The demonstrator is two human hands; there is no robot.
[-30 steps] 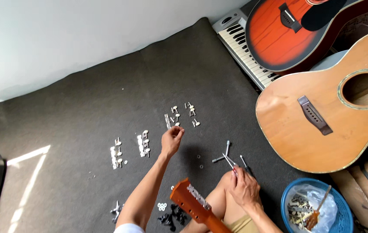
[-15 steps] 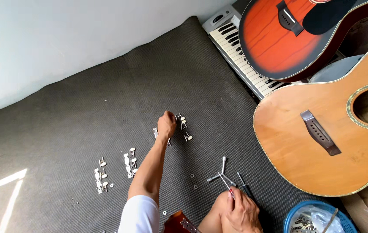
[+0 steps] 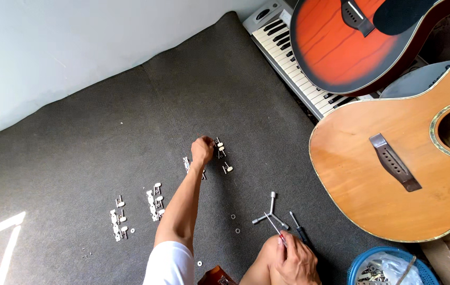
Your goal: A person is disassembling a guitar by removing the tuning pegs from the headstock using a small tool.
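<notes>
**Left hand stretched out to the tuning pegs on the mat**

Tuning pegs (image 3: 220,149) lie in a small cluster on the grey mat (image 3: 77,158), and everything here is placed from them. The left hand (image 3: 202,150) sits just beside them on their left edge, touching or nearly so, fingers curled downward; whether it has pinched one I cannot tell. The arm runs long and nearly straight from the white sleeve (image 3: 169,264) up to that cluster. One more peg (image 3: 227,168) lies just below the cluster, and a peg strip (image 3: 186,164) just left of the wrist. Well below and right of the pegs, the right hand (image 3: 296,261) rests by the knee, closed around a thin metal tool (image 3: 275,229), near the three-armed wrench (image 3: 270,214).
</notes>
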